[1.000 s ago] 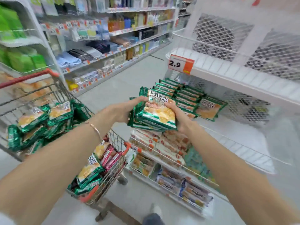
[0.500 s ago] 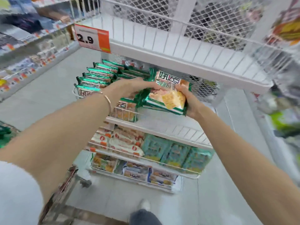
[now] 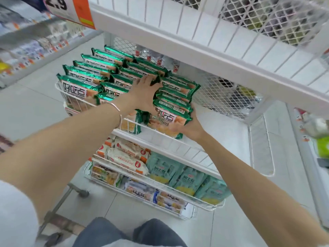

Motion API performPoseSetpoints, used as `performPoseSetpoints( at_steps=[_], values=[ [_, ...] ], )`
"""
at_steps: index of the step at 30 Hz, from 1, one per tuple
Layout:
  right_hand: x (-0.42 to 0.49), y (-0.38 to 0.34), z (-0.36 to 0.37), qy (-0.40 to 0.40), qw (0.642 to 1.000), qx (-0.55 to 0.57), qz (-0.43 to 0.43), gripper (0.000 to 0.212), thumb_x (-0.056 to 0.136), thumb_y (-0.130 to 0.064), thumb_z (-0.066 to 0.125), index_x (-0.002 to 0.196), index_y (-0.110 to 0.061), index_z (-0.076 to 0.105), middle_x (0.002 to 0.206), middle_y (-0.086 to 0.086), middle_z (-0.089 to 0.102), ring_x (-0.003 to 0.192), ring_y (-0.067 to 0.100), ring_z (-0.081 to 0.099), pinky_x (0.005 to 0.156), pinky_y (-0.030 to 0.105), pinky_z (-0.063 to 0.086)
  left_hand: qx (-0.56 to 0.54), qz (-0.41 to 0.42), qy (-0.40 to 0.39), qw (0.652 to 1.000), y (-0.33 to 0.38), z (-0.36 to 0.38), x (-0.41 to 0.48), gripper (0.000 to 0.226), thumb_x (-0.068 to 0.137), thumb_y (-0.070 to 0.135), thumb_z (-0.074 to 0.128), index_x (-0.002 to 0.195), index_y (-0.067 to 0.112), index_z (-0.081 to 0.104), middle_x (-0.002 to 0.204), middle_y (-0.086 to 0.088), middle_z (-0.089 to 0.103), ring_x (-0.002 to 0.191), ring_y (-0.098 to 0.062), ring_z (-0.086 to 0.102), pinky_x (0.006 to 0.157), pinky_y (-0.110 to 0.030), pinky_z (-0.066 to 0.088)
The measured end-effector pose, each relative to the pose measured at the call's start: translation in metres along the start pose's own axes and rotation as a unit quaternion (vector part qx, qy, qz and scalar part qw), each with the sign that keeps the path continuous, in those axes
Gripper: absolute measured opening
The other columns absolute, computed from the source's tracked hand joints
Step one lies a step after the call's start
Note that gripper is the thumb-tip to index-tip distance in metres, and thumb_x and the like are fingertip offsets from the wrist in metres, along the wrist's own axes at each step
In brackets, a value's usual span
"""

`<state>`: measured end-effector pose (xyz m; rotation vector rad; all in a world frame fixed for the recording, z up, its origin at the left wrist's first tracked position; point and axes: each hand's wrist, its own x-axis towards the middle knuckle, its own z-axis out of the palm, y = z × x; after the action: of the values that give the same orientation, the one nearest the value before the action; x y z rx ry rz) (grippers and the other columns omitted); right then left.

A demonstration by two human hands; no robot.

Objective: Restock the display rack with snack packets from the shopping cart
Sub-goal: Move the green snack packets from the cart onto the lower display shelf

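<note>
A stack of green snack packets (image 3: 175, 102) stands on edge on the middle shelf (image 3: 224, 129) of the white wire display rack, to the right of the rows of identical green packets (image 3: 92, 72) that fill the shelf's left part. My left hand (image 3: 142, 91) lies with straight fingers against the stack's left side, between it and the neighbouring row. My right hand (image 3: 191, 126) cups the stack from below and the right, its fingers partly hidden under the front packet. Of the shopping cart (image 3: 53, 216) only the lower frame and a wheel show at bottom left.
The upper white shelf (image 3: 195, 41) overhangs close above my hands, with an orange 2.9 price sign (image 3: 71, 9) at its left end. Lower rack shelves hold white-and-orange packets (image 3: 128, 154) and pale teal packets (image 3: 188, 180). Another store shelf (image 3: 26, 50) runs along the aisle's left.
I have stepped up to the rack and carried the stack from the air in front of the shelf down onto it. My left hand has flattened against the stack's side.
</note>
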<state>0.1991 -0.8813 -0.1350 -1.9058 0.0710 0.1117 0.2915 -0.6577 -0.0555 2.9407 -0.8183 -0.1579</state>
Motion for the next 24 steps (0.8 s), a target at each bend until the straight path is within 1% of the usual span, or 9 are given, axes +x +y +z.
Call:
performPoseSetpoints(
  at_steps=[5, 8, 10, 11, 14, 16, 17, 20, 24],
  values=[
    [0.026, -0.017, 0.014, 0.018, 0.996, 0.022, 0.080, 0.109, 0.058, -0.005, 0.094, 0.145, -0.013, 0.029, 0.124, 0.000, 0.061, 0.118, 0.019, 0.060, 0.103, 0.046, 0.049, 0.005, -0.020, -0.053, 0.998, -0.017, 0.000, 0.009, 0.124, 0.068, 0.063, 0.079, 0.159, 0.029, 0.002, 0.167, 0.002, -0.010, 0.154, -0.024, -0.006, 0.122, -0.057, 0.003],
    [0.032, -0.026, 0.018, -0.045, 0.993, 0.033, 0.107, 0.109, 0.052, -0.025, 0.098, 0.140, -0.016, 0.036, 0.124, -0.002, 0.063, 0.117, 0.018, 0.061, 0.106, 0.048, 0.046, 0.006, -0.032, -0.076, 0.997, -0.023, 0.002, 0.014, 0.126, 0.070, 0.060, 0.078, 0.158, 0.031, -0.006, 0.166, 0.003, -0.014, 0.154, -0.022, -0.007, 0.122, -0.056, 0.003],
    [0.028, -0.034, 0.007, -0.083, 0.989, 0.052, 0.110, 0.096, 0.069, -0.036, 0.089, 0.144, -0.021, 0.031, 0.132, -0.005, 0.058, 0.126, 0.018, 0.053, 0.115, 0.048, 0.035, 0.009, -0.034, -0.083, 0.996, -0.024, 0.003, 0.017, 0.129, 0.067, 0.064, 0.078, 0.157, 0.032, -0.009, 0.166, 0.004, -0.016, 0.153, -0.021, -0.009, 0.122, -0.057, 0.003],
    [0.026, -0.037, 0.000, -0.077, 0.988, 0.072, 0.109, 0.100, 0.070, -0.054, 0.083, 0.148, -0.024, 0.028, 0.143, -0.003, 0.052, 0.135, 0.019, 0.045, 0.119, 0.049, 0.027, 0.007, -0.036, -0.082, 0.996, -0.025, 0.005, 0.018, 0.130, 0.066, 0.065, 0.078, 0.157, 0.033, -0.008, 0.166, 0.004, -0.016, 0.153, -0.021, -0.009, 0.122, -0.057, 0.003],
    [0.026, -0.046, -0.015, 0.036, 0.975, 0.176, 0.128, 0.126, 0.050, -0.091, 0.052, 0.155, -0.033, 0.014, 0.164, -0.002, 0.017, 0.150, 0.019, 0.016, 0.121, 0.050, 0.009, 0.007, -0.036, -0.065, 0.997, -0.027, 0.011, 0.021, 0.130, 0.065, 0.067, 0.078, 0.157, 0.033, -0.007, 0.166, 0.003, -0.013, 0.154, -0.021, -0.006, 0.122, -0.057, 0.005],
    [0.039, -0.045, -0.015, 0.114, 0.960, 0.214, 0.141, 0.116, 0.064, -0.091, 0.037, 0.158, -0.028, 0.010, 0.166, 0.002, 0.010, 0.151, 0.019, 0.012, 0.121, 0.049, 0.007, 0.002, -0.036, -0.061, 0.998, -0.028, 0.013, 0.022, 0.129, 0.065, 0.066, 0.079, 0.157, 0.034, -0.006, 0.166, 0.004, -0.012, 0.154, -0.021, -0.005, 0.122, -0.056, 0.005],
    [0.048, -0.044, -0.013, 0.126, 0.953, 0.235, 0.142, 0.103, 0.077, -0.087, 0.030, 0.157, -0.023, 0.018, 0.164, 0.006, 0.018, 0.150, 0.021, 0.019, 0.121, 0.048, 0.011, -0.001, -0.036, -0.058, 0.998, -0.029, 0.014, 0.022, 0.129, 0.065, 0.065, 0.079, 0.158, 0.034, -0.005, 0.166, 0.004, -0.012, 0.154, -0.021, -0.005, 0.122, -0.056, 0.005],
    [0.066, -0.047, 0.000, 0.033, 0.954, 0.274, 0.120, 0.092, 0.088, -0.081, 0.022, 0.140, -0.012, 0.053, 0.137, 0.019, 0.058, 0.127, 0.036, 0.055, 0.114, 0.057, 0.033, 0.003, -0.036, -0.053, 0.998, -0.030, 0.017, 0.025, 0.129, 0.065, 0.066, 0.079, 0.158, 0.033, -0.005, 0.166, 0.004, -0.012, 0.154, -0.020, -0.006, 0.122, -0.054, 0.004],
    [0.059, -0.055, -0.021, -0.014, 0.979, 0.185, 0.089, 0.092, 0.081, -0.086, 0.030, 0.141, -0.019, 0.049, 0.145, 0.012, 0.053, 0.136, 0.032, 0.046, 0.117, 0.057, 0.025, 0.008, -0.038, -0.053, 0.998, -0.032, 0.019, 0.025, 0.130, 0.064, 0.070, 0.077, 0.158, 0.034, -0.005, 0.166, 0.005, -0.012, 0.154, -0.019, -0.006, 0.122, -0.054, 0.003]
  ],
)
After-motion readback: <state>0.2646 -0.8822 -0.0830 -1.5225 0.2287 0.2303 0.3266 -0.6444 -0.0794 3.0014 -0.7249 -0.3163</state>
